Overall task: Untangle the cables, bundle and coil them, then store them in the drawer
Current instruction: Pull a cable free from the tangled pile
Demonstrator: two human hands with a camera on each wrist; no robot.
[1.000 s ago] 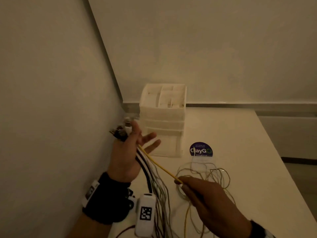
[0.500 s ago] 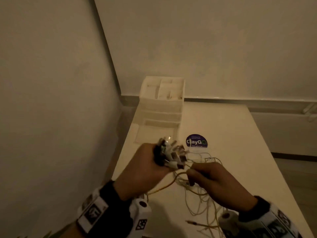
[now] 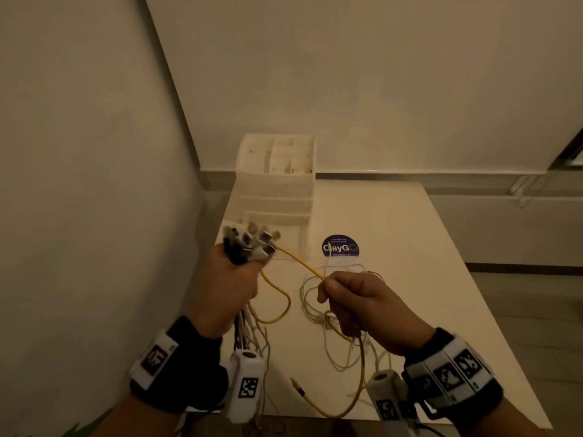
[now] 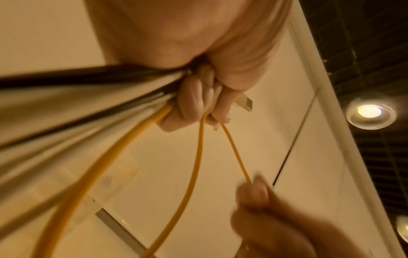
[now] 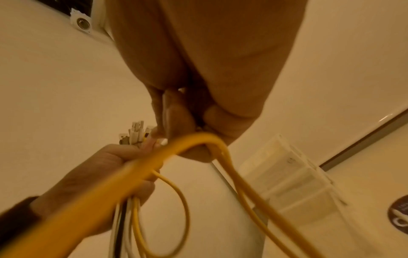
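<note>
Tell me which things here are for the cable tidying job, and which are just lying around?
For the job:
- bundle of cables, gripped by the left hand
- yellow cable, pinched by the right hand
- loose pale cables on the table
- drawer unit

Just lying about:
- round purple sticker

Yellow cable (image 3: 296, 263) spans both fists; pale cables (image 3: 318, 298) tangle before the drawer (image 3: 274, 228).

black wristbands (image 3: 202, 367), white tagged camera modules (image 3: 244, 384)

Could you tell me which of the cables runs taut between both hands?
The thin yellow cable: it alone spans from the left hand to the right hand; the white and black ones hang below.
</note>
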